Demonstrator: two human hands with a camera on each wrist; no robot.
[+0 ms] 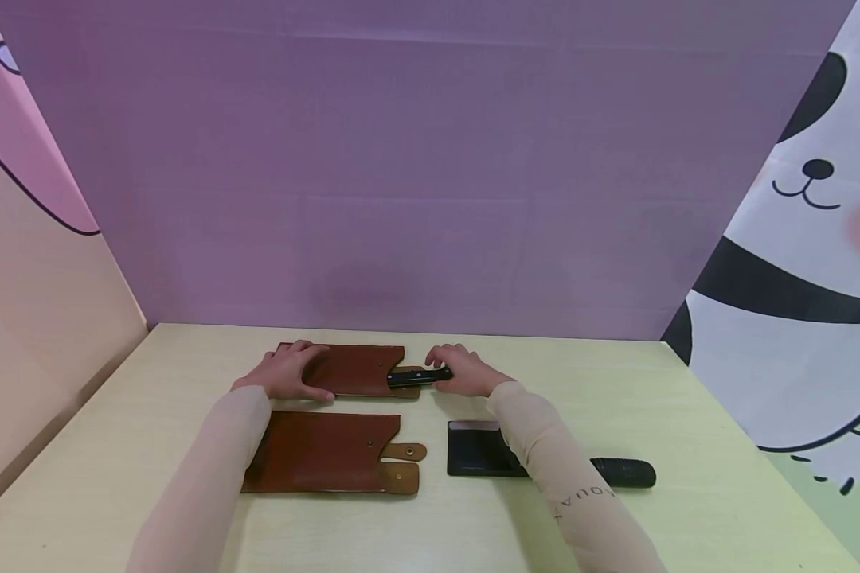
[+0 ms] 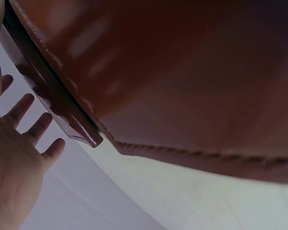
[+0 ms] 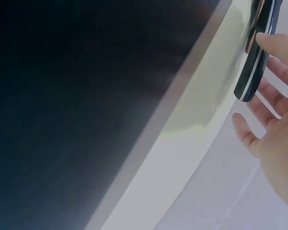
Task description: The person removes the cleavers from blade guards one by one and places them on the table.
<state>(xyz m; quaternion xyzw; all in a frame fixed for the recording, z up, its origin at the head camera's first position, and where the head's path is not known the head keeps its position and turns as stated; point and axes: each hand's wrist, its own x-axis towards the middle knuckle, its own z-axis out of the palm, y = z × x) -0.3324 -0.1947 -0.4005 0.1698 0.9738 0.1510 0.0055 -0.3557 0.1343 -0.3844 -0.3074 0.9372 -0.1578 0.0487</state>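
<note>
Towards the back of the table lies a brown leather knife sheath. My left hand rests over its left end with spread fingers, thumb at the near edge. A knife lies with its black riveted handle sticking out of the sheath's right end; its blade is hidden. My right hand holds the handle's end loosely, the thumb on it in the right wrist view and the fingers behind it. A second brown sheath lies nearer, partly under the left sleeve. A black-bladed cleaver lies under the right forearm.
The nearer sheath has a snap strap at its right end. Behind the pale table stands a purple backdrop. A panda-print panel borders the right side, a pink and beige one the left.
</note>
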